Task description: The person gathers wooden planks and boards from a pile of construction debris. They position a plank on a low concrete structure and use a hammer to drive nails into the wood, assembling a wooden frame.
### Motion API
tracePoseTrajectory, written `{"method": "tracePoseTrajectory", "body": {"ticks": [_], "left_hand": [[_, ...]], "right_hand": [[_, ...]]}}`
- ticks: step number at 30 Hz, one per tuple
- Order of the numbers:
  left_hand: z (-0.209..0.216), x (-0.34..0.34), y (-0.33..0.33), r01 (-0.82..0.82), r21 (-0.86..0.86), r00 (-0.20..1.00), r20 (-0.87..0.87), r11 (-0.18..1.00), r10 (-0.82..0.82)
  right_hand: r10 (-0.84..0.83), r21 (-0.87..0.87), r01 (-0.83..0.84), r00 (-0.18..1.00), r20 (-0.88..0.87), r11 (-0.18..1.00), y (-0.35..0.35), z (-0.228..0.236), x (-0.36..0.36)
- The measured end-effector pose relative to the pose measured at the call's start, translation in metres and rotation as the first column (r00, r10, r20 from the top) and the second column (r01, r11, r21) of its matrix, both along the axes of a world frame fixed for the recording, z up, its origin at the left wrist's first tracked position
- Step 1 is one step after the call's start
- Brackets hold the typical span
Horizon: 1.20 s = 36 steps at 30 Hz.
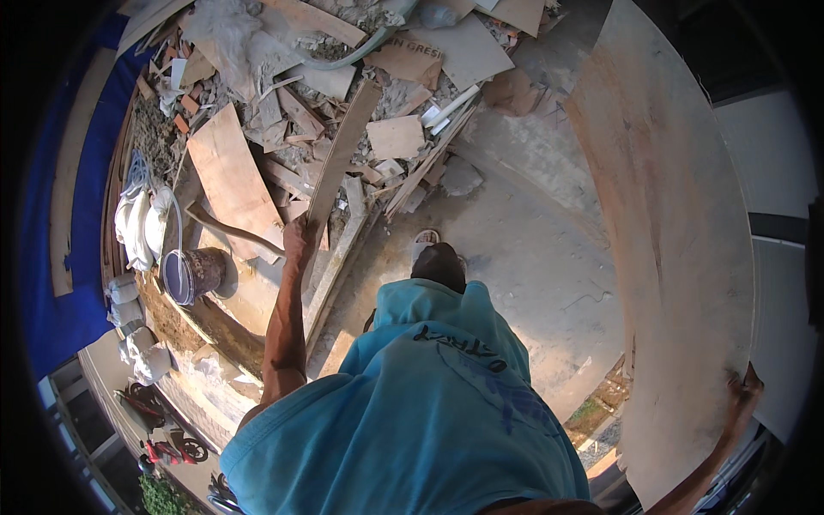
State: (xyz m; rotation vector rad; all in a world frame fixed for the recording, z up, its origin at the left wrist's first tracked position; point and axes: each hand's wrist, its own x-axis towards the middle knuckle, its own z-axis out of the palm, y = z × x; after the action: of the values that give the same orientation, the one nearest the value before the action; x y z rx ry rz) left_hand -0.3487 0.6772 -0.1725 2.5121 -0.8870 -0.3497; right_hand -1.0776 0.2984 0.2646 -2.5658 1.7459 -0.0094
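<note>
My left hand point(298, 240) is closed round the lower part of a long, narrow wooden plank point(342, 150), which slants up and away over a rubble heap. Far to the right, my right hand point(745, 388) grips the outer edge of a large plywood sheet point(657, 206), stained and brownish. The sheet stands tall along my right side and bows in the fisheye view. My arms are spread wide apart. Below the left hand, the plank's end is hard to make out against the boards.
The rubble heap point(399, 94) holds broken boards, bricks and a pipe. A dirty bucket point(193, 273) and white sacks point(142, 223) stand at left, beside a blue tarp point(86, 215). Concrete floor point(524, 249) lies ahead of my feet. Motorcycles point(172, 448) are parked at lower left.
</note>
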Motion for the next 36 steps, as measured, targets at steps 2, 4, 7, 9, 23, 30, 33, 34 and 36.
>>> {"method": "tracePoseTrajectory", "body": {"ticks": [2,4,7,9,23,30,33,34,36], "left_hand": [[0.016,0.007,-0.034,0.028,0.086,0.997,0.073,0.996,-0.034],[0.010,0.024,-0.050,0.121,0.164,0.973,0.175,0.979,-0.149],[0.015,0.039,-0.083,0.205,0.227,0.947,0.198,0.952,-0.251],[0.019,0.052,-0.095,0.221,0.244,0.943,0.193,0.944,-0.271],[0.091,0.130,-0.183,-0.156,-0.634,0.917,-0.378,0.757,-0.127],[0.122,0.195,-0.274,-0.534,-0.696,0.687,-0.688,0.480,-0.233],[0.122,0.220,-0.319,-0.609,-0.702,0.635,-0.710,0.370,-0.304],[0.124,0.226,-0.333,-0.629,-0.684,0.612,-0.729,0.370,-0.306],[0.127,0.240,-0.362,-0.664,-0.650,0.571,-0.760,0.370,-0.310]], "right_hand": [[0.014,-0.004,-0.015,0.998,-0.059,1.000,-0.003,-0.024,-0.001],[-0.027,0.052,0.032,0.995,-0.094,0.998,-0.006,-0.039,0.006],[0.023,0.026,-0.022,0.999,-0.045,0.999,-0.006,-0.076,0.009],[-0.079,0.155,0.111,0.976,-0.201,0.982,-0.008,-0.089,0.013],[-0.165,0.264,0.212,0.968,-0.191,0.941,0.016,-0.148,0.006],[-0.285,0.249,0.362,0.911,-0.296,0.898,0.004,-0.149,0.021],[-0.298,0.297,0.404,0.891,-0.343,0.865,-0.011,-0.139,0.034],[-0.271,0.269,0.358,0.911,-0.309,0.894,-0.015,-0.138,0.031],[-0.211,0.206,0.262,0.948,-0.239,0.943,-0.022,-0.139,0.023]]}}
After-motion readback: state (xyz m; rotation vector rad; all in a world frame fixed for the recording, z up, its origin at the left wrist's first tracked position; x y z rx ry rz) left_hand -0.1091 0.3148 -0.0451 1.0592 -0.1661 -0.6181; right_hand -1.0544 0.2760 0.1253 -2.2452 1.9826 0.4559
